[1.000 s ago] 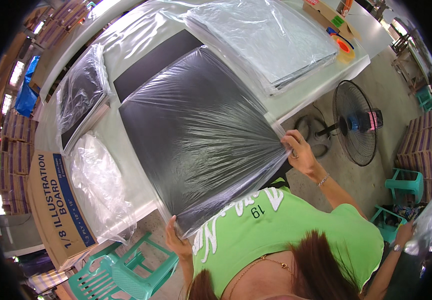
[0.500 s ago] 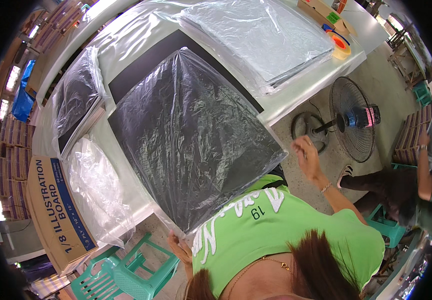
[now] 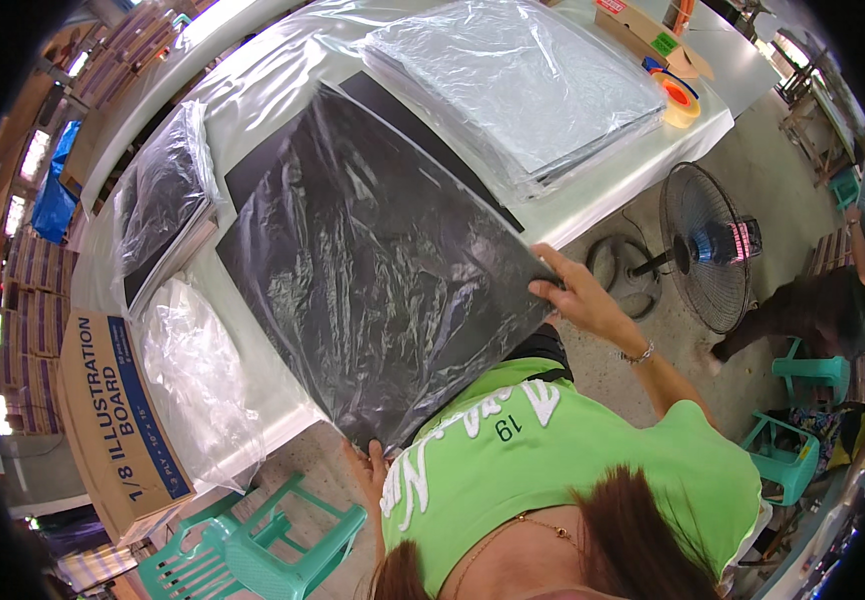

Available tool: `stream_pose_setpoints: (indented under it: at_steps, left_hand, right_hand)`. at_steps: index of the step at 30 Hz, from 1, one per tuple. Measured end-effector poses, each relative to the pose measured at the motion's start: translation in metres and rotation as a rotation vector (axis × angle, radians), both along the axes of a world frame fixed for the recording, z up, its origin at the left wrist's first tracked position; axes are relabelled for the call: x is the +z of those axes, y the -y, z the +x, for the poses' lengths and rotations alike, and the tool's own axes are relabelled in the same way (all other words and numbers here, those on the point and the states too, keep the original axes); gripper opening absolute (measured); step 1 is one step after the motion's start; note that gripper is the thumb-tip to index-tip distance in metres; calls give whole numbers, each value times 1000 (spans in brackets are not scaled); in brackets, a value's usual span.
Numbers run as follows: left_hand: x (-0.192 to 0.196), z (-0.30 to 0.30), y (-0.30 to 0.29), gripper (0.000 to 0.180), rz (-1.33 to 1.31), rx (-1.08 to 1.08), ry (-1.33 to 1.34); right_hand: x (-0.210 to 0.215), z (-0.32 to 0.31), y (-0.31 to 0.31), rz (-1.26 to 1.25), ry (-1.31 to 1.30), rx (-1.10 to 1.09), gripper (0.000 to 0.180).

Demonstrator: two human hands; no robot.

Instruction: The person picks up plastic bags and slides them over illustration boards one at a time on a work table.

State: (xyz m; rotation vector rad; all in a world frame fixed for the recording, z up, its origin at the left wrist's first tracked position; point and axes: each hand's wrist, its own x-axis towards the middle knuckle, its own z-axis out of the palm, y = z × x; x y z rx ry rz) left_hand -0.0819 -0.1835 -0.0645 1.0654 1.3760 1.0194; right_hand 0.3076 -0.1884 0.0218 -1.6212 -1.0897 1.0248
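Note:
A large black board in a clear plastic bag [image 3: 393, 270] lies tilted over the near table edge, in front of my body. With fingers closed, my right hand [image 3: 578, 298] grips its right corner, thumb on top. My left hand [image 3: 368, 462] pinches the near corner, thumb on the plastic and the other fingers mostly hidden beneath. Under the bagged board, part of a bare black board [image 3: 433, 140] shows along the far side. Loose clear plastic bags [image 3: 198, 365] lie to the left, beside a stack of bagged black boards [image 3: 165, 190].
A bagged stack of pale boards [image 3: 523, 85] sits at the far right, near tape rolls [image 3: 680, 98]. A cardboard box [image 3: 123, 420] stands at the left. A fan [image 3: 705, 247] is on the floor to the right; green stools [image 3: 293, 540] are below. Another person [image 3: 823, 310] is far right.
My right hand has come in and taken hold of the bagged board's right corner. The board's far corner has shifted left, and my left thumb now shows on the plastic.

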Motion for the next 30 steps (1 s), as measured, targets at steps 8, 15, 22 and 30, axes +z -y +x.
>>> stream_pose_setpoints:
  at_steps: [8,15,22,30]
  left_hand:
    - [-47,-20,-29,51,71,-391,-260]
    - [-197,-73,-68,35,-9,-25,-438]
    - [-332,-103,-104,45,-149,-602,-1062]
    - [-335,-77,-122,45,-287,-500,-1033]
  right_hand:
    - [50,76,-21,162,-184,-294,33]
    - [60,246,-31,263,-186,-491,54]
    - [65,366,-41,83,-125,-506,48]
    - [5,439,-76,257,40,-786,31]
